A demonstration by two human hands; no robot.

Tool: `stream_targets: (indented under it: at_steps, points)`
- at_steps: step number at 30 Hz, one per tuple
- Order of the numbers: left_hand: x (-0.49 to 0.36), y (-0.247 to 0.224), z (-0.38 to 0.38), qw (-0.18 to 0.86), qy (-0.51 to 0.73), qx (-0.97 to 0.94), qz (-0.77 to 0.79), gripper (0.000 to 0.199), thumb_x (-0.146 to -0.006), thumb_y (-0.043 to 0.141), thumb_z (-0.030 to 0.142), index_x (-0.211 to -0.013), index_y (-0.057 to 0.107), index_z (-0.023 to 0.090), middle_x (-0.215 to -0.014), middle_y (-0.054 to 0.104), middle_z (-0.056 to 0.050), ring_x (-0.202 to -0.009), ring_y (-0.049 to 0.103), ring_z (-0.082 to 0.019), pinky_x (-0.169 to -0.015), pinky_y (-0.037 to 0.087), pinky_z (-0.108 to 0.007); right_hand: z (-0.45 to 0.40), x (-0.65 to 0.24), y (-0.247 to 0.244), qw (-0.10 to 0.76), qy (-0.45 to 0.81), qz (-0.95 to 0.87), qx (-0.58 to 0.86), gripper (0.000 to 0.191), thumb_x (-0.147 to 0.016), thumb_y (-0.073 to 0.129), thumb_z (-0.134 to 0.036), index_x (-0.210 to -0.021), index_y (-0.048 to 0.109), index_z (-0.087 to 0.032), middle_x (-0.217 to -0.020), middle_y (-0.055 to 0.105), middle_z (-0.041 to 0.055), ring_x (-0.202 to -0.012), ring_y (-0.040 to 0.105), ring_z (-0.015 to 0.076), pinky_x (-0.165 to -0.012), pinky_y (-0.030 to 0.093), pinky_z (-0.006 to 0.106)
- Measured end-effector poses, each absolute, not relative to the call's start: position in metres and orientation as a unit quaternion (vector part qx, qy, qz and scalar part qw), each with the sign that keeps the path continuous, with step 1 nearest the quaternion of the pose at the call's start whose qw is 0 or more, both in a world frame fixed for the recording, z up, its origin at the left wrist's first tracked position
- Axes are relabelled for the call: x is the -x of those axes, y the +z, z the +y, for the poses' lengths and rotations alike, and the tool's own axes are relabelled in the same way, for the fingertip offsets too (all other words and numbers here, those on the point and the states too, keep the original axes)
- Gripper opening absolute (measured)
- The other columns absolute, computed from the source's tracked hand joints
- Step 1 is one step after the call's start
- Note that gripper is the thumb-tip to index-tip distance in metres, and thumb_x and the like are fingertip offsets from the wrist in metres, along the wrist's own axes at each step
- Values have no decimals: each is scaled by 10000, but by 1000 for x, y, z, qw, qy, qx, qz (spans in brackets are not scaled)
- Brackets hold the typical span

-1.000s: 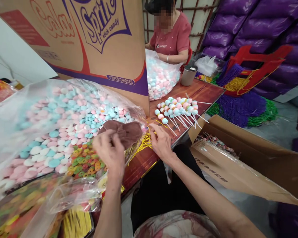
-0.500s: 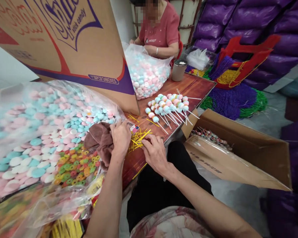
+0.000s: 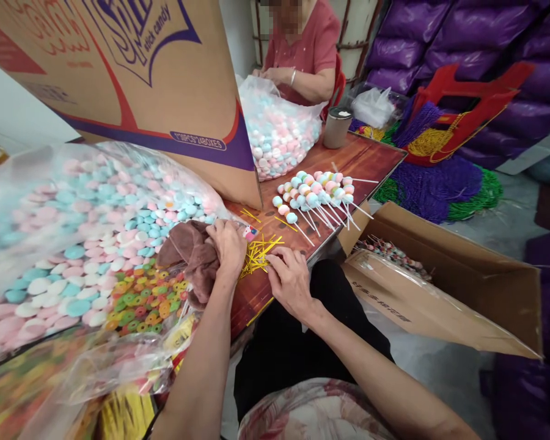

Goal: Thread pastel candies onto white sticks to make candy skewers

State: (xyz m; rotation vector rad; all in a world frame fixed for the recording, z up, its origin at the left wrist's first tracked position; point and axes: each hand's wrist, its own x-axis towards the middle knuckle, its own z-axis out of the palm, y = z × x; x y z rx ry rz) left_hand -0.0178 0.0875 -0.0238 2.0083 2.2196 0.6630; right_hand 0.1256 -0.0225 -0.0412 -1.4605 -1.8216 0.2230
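Note:
My left hand (image 3: 230, 247) is closed at the edge of a crumpled brown cloth (image 3: 190, 253), its fingertips bent down onto the fabric. Beside it lies a loose pile of gold twist ties (image 3: 259, 253) on the wood-patterned table (image 3: 247, 302). At the pile's right end, my right hand (image 3: 291, 278) has thumb and fingertips drawn together; whatever is between them is too small to make out. Farther back sit several candy skewers (image 3: 318, 192), pastel pieces on white sticks, with a few stray gold ties near them.
On the left, a large clear bag (image 3: 96, 201) spills pastel candies beside ring gummies (image 3: 146, 296). A printed carton (image 3: 165, 91) stands behind. Across the table sits a co-worker (image 3: 302, 55) by another candy bag (image 3: 282, 131) and a grey cup (image 3: 337, 128). An open box (image 3: 462, 287) stands right.
The whole view has shifted slightly, so most things appear a little farther right. Both hands keep nearly the same places at the cloth and the twist ties. The co-worker's hands have moved a little.

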Motion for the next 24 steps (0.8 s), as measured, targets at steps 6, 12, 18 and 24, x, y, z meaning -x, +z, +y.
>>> stream_targets:
  at_steps: [6, 12, 18, 24]
  points:
    - [24, -24, 84, 79, 253, -663, 700, 251, -792, 704, 338, -1021, 736, 241, -1154, 567, -125, -1127, 447, -358, -939, 394, -464, -23, -127, -42, 384, 83, -722, 569, 188, -953, 532, -208, -1065, 682, -190, -1073, 659, 84, -931, 536, 224, -826, 383, 375]
    - [30, -33, 95, 103, 343, -636, 684, 133, -827, 639, 234, -847, 758, 177, -985, 645, -114, -1081, 485, -281, -987, 388, -403, -23, -126, -42, 388, 81, -720, 570, 179, -949, 542, -200, -1046, 692, -184, -1055, 665, 80, -914, 538, 221, -809, 382, 374]
    - [25, -23, 85, 104, 403, -633, 653, 215, -886, 563, 256, -878, 764, 181, -1104, 674, -120, -1104, 485, -286, -994, 386, -409, -21, -126, -40, 411, 101, -712, 561, 184, -962, 521, -217, -1030, 690, -186, -1042, 662, 84, -903, 551, 216, -826, 402, 370]
    - [13, -8, 60, 67, 382, -661, 642, 235, -920, 536, 250, -862, 762, 225, -1161, 668, -91, -1134, 460, -307, -1005, 360, -460, 0, -123, -22, 446, 180, -650, 589, 221, -964, 479, -241, -1080, 658, -186, -1035, 659, 91, -966, 567, 234, -877, 440, 367]
